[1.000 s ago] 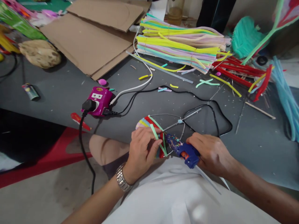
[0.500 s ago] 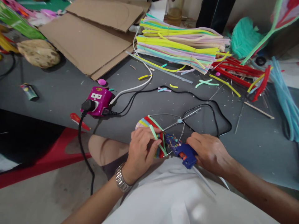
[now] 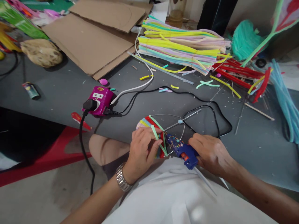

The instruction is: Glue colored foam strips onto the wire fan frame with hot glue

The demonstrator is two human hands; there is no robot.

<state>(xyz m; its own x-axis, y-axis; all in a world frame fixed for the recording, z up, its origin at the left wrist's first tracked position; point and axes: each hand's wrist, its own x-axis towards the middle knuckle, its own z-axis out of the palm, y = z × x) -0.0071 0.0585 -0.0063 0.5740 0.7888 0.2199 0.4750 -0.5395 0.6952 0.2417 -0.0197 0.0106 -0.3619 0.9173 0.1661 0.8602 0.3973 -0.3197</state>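
Observation:
In my right hand (image 3: 207, 151) is a blue hot glue gun (image 3: 187, 152), its nozzle end flecked with coloured bits and pointing left. A clear glue stick (image 3: 205, 180) sticks out of its back. My left hand (image 3: 143, 149) is closed on a wire frame (image 3: 171, 125) partly covered with striped fuzzy pipe cleaners (image 3: 146, 122) in red, yellow, blue and pink. A pale green pipe cleaner (image 3: 155, 132) slants across my left thumb and fingers. The nozzle tip is close to the red and green strips at the frame; whether it touches, I cannot tell.
A magenta power adapter (image 3: 100, 101) with a black plug stands left of centre, and a black cord (image 3: 193, 97) loops over the table. Bundled pipe cleaners (image 3: 179, 46), cardboard sheets (image 3: 91, 40), a lighter (image 3: 31, 90) and red pipe cleaners (image 3: 235, 73) lie farther back.
The view has shifted slightly. Both hands keep their hold, and the glue gun stays at nearly the same place by the frame.

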